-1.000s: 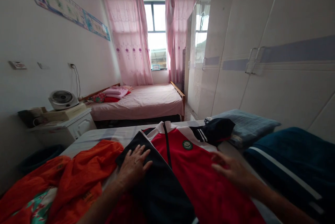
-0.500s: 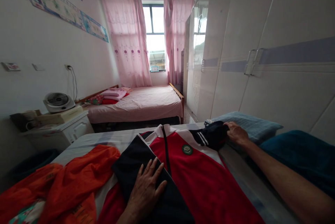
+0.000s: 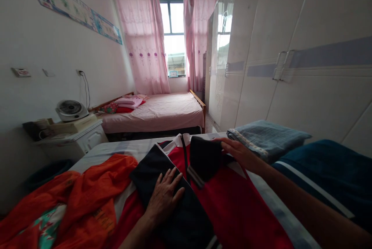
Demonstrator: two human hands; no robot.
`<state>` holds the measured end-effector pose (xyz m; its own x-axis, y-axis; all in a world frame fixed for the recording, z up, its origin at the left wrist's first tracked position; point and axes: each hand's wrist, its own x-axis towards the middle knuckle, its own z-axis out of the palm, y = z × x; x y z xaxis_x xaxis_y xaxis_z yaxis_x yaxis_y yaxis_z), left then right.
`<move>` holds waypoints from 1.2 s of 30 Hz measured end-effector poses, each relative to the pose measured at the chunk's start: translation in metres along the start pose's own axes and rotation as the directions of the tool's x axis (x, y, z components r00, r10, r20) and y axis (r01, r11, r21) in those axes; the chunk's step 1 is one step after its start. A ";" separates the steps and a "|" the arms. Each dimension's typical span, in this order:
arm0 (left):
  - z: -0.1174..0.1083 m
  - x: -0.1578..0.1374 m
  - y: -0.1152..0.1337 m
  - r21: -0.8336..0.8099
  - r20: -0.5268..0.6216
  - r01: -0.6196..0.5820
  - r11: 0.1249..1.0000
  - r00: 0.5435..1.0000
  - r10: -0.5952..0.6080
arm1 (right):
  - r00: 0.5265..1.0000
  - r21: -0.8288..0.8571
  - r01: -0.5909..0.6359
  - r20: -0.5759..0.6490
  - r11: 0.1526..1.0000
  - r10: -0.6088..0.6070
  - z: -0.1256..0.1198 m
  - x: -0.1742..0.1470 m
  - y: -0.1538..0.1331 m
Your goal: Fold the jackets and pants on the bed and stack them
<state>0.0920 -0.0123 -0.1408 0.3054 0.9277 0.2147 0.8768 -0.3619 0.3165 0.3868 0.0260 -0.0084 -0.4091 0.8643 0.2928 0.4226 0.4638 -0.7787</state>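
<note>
A red, navy and white zip jacket (image 3: pixel 238 198) lies front up on the bed before me. One navy sleeve is folded slantwise across its front, and my left hand (image 3: pixel 165 194) rests flat on that sleeve with fingers spread. My right hand (image 3: pixel 236 150) pinches the other navy sleeve (image 3: pixel 205 159) and holds it over the chest, near the zip. This sleeve covers the round badge. An orange garment (image 3: pixel 95 194) lies crumpled to the left of the jacket.
A folded blue-grey cloth (image 3: pixel 269 136) and a dark teal garment (image 3: pixel 325 175) with a white stripe lie on the right. At the left stand a white cabinet (image 3: pixel 84 140) and a small fan (image 3: pixel 71 110). Beyond is a pink-covered bed (image 3: pixel 171 111); a wardrobe (image 3: pixel 261 101) lines the right.
My right hand has moved left, bringing the jacket's sleeve inward over the chest and badge. My left hand has stayed flat on the folded sleeve. The view has shifted slightly.
</note>
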 end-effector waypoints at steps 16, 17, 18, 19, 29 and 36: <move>-0.040 0.013 0.054 -0.581 0.067 0.003 0.814 0.997 0.043 | 0.979 -0.643 -0.204 -0.129 0.739 0.158 0.041 -0.047 0.105; -0.039 0.013 0.056 -0.569 0.100 0.011 0.823 0.993 0.056 | 0.978 -0.643 -0.209 -0.134 0.737 0.161 0.042 -0.046 0.106; -0.038 0.012 0.057 -0.557 0.129 0.019 0.830 0.989 0.064 | 0.977 -0.643 -0.215 -0.139 0.735 0.164 0.043 -0.045 0.106; -0.038 0.011 0.058 -0.549 0.152 0.024 0.835 0.986 0.071 | 0.975 -0.645 -0.221 -0.145 0.732 0.167 0.043 -0.044 0.107; -0.043 -0.010 0.092 -0.570 0.224 0.020 0.822 0.966 0.131 | 0.969 -0.664 -0.246 -0.193 0.706 0.156 0.048 -0.043 0.113; -0.075 -0.062 0.059 -0.737 0.272 0.513 0.440 0.821 -0.502 | 0.959 -0.608 -0.277 -0.221 0.744 0.176 0.046 -0.049 0.112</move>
<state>0.0970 -0.0977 -0.0660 -0.0882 0.9683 -0.2338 0.2687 0.2492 0.9305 0.4174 0.0272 -0.1356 -0.1391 0.9536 0.2669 0.9193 0.2246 -0.3233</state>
